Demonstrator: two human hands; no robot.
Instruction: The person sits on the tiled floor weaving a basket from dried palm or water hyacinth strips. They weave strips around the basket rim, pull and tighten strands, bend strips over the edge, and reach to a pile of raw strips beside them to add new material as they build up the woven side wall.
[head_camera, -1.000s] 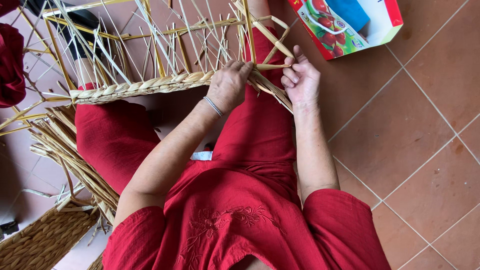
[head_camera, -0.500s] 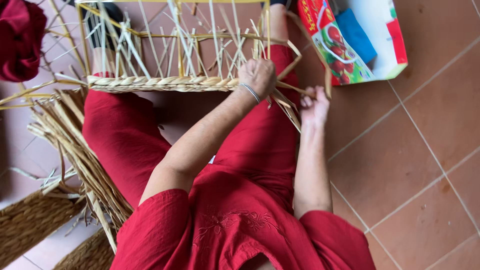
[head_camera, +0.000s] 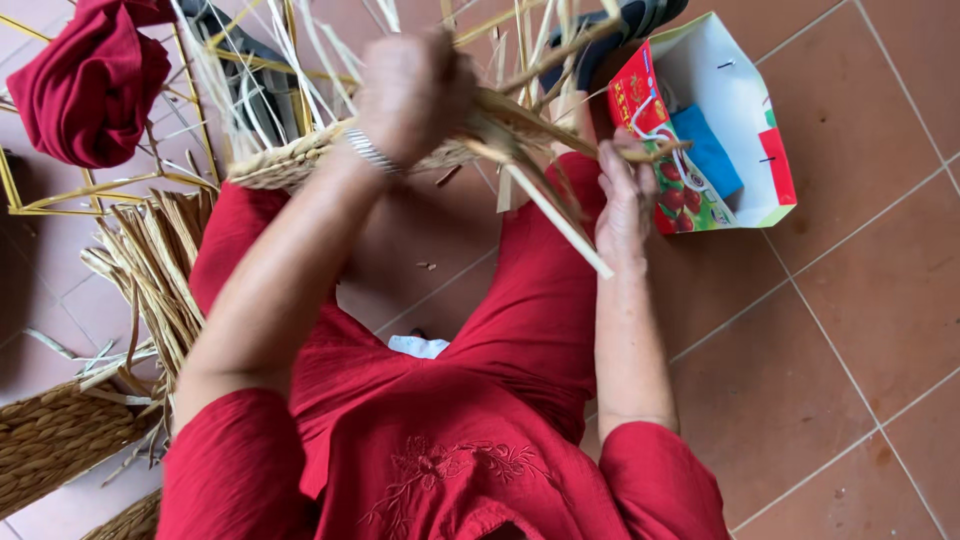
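Nearest in, bottom left, there's a finished-looking woven basket (head_camera: 55, 440) on the tiled floor (head_camera: 840, 330), so at least one piece seems done; just beyond it lies a loose bundle of straw strands (head_camera: 150, 260), which I'd read as material not yet used; between the knees sits the half-woven basket (head_camera: 300, 155), with a woven band at the bottom and lots of bare uprights sticking out above, so I'd guess the base is in and most of the wall is left; the left hand (head_camera: 415, 90) is blurred but looks clamped around the woven rim; the right hand (head_camera: 628, 190) has its fingers closed on a flat strand (head_camera: 560, 215) that runs down from the rim; far right sits an open paper bag (head_camera: 720, 120), far left a red cloth (head_camera: 90, 80).
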